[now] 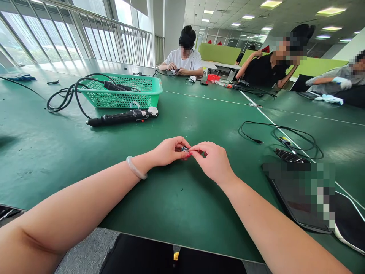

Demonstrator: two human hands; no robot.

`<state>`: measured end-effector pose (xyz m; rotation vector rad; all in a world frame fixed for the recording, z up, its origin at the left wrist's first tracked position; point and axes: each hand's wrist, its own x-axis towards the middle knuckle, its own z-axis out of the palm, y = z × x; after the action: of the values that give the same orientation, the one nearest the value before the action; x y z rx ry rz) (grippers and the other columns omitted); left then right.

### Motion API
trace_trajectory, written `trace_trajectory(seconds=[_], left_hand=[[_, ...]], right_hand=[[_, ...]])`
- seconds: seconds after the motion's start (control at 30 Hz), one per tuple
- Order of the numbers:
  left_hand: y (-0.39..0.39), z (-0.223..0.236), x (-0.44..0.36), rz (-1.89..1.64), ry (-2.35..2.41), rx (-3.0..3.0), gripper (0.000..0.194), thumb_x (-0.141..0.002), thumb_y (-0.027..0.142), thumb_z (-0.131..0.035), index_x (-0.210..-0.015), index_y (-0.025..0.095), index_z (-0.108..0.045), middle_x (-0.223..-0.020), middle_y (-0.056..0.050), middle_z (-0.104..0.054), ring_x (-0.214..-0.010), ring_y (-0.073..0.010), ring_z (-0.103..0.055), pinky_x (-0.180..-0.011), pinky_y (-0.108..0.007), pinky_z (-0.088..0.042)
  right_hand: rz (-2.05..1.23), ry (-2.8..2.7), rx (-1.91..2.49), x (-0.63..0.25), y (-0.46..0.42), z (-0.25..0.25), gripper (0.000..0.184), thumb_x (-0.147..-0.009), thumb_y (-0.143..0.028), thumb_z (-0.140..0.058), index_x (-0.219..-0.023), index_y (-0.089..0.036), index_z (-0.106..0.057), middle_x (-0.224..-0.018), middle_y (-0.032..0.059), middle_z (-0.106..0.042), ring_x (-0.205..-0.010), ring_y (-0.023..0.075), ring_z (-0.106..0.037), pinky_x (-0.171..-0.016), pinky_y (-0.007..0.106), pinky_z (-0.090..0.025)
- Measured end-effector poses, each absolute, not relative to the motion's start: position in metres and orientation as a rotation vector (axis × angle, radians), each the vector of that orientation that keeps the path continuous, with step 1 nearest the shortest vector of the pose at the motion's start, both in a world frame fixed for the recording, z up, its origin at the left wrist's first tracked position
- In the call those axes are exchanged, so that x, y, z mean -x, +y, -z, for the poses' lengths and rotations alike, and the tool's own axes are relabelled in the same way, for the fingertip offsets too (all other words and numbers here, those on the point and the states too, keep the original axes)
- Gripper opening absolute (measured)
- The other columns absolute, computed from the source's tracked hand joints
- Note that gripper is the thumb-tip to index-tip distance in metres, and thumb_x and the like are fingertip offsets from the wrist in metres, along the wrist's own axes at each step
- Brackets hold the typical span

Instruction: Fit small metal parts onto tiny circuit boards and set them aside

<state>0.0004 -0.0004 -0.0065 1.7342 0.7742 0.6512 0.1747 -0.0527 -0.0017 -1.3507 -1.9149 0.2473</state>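
Note:
My left hand (168,152) and my right hand (212,161) meet above the green table (85,160), fingertips pinched together on one tiny dark part (184,149). The part is too small to name; it shows a bit of metal and blue. A pale bangle (136,168) sits on my left wrist. Both forearms rest over the table's near edge.
A black electric screwdriver (119,117) lies in front of a green mesh basket (125,90) with black cables. At the right lie a looped black cable (282,135) and a dark tablet (302,198). Three other people sit at the far side.

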Motion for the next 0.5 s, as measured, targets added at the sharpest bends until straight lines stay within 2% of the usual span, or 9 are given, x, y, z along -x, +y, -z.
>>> trace_trajectory(seconds=[0.5], left_hand=[[-0.0039, 0.0025, -0.0023, -0.608, 0.810, -1.711, 0.025, -0.073, 0.024, -0.068, -0.092, 0.014, -0.055, -0.073, 0.000, -0.065, -0.070, -0.0113, -0.063, -0.071, -0.028, -0.050]], right_hand=[[-0.287, -1.893, 1.383, -0.1726, -0.0522, 0.0025, 0.015, -0.082, -0.022, -0.055, -0.079, -0.024, -0.070, -0.080, 0.0010, -0.069, -0.075, 0.0171, -0.061, -0.069, 0.031, -0.048]])
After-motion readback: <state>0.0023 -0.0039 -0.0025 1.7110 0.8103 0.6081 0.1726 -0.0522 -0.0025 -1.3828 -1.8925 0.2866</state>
